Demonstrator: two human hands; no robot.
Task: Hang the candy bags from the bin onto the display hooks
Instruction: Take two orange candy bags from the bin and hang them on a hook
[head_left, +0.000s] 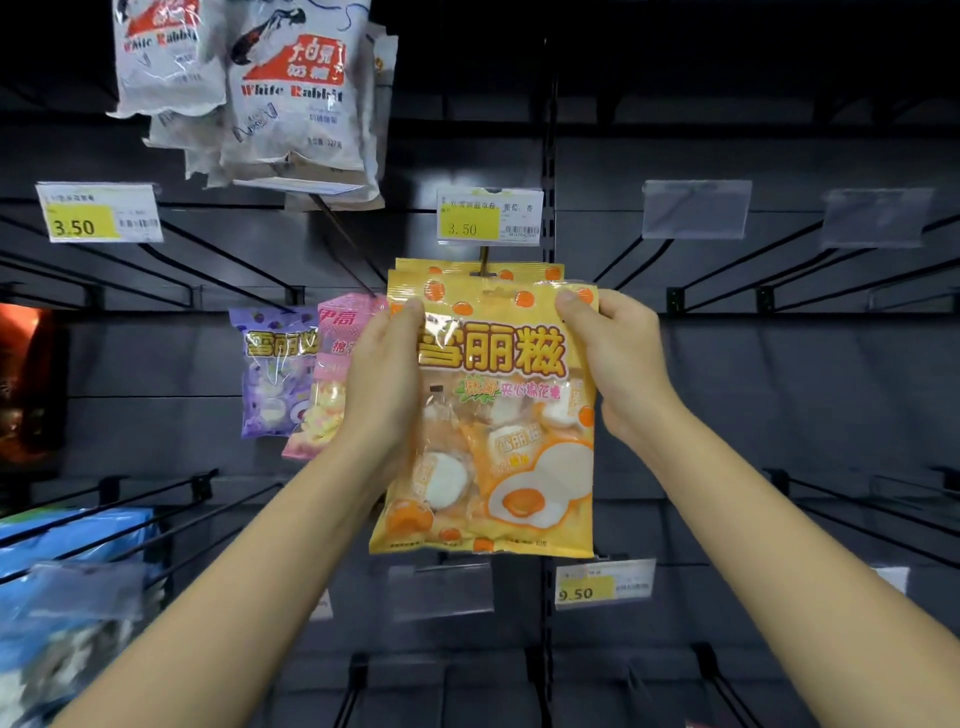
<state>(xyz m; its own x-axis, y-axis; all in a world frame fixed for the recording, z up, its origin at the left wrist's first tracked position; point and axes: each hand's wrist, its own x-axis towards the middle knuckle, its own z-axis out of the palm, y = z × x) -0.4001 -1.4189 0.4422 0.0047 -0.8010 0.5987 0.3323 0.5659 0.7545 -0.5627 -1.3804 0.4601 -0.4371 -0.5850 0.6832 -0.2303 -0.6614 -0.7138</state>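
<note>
An orange-yellow candy bag (493, 415) with white marshmallows shown on it is held up flat in front of the dark display wall. My left hand (382, 379) grips its upper left edge and my right hand (613, 353) pinches its upper right corner. The bag's top sits just below a display hook (484, 260) under a 3.50 price tag (488, 215). Another bag of the same kind (467, 270) hangs on that hook right behind it. The bin is out of view.
A purple bag (272, 374) and a pink bag (332, 374) hang to the left. White Rabbit bags (296, 98) hang above left. Bare black hooks (649, 260) stick out on the right. Blue packages (67, 571) sit at the lower left.
</note>
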